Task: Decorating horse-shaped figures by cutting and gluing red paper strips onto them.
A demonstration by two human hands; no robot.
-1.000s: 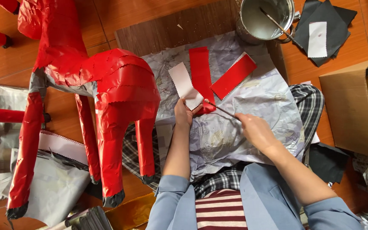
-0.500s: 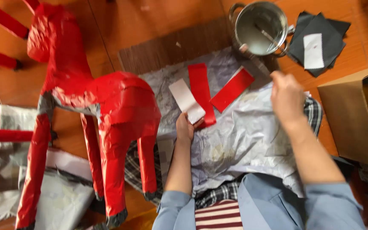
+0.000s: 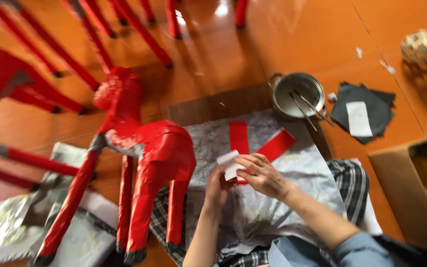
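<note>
Seen from above, both hands meet over crumpled grey paper (image 3: pixel 273 198) on the lap; the left hand (image 3: pixel 217 190) is closed around the lower ends of red paper strips (image 3: pixel 260 146); the right hand (image 3: pixel 263 174), half a second ago up by the metal pot (image 3: pixel 297 94) with a brush, is back pinching the white-backed strip (image 3: pixel 228 164), so pasting seems over; the strips fan away from the grip, long axes pointing toward the pot; left of the grip stands a red paper horse (image 3: pixel 149 163).

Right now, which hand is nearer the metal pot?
Right. The right hand rests over the red paper strips, below and left of the metal pot; the left hand sits lower and farther left.
</note>
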